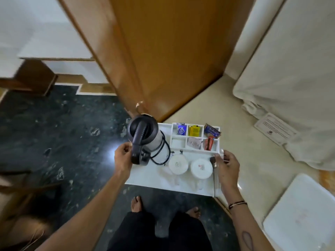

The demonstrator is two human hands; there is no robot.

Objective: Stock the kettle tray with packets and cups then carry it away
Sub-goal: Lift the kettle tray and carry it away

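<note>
A white kettle tray is held in the air over the dark floor, level with my waist. My left hand grips its left edge beside the black-lidded kettle. My right hand grips the right edge, where a spoon lies. Two upside-down white cups stand at the tray's front. The rear compartments hold a blue packet, a yellow packet, a dark blue packet, a pale packet and red sachets.
A wooden door stands straight ahead. A cream counter lies to the right with white linen, a printed card and a white tray. My bare feet stand on dark marble floor. Wooden furniture sits at the left.
</note>
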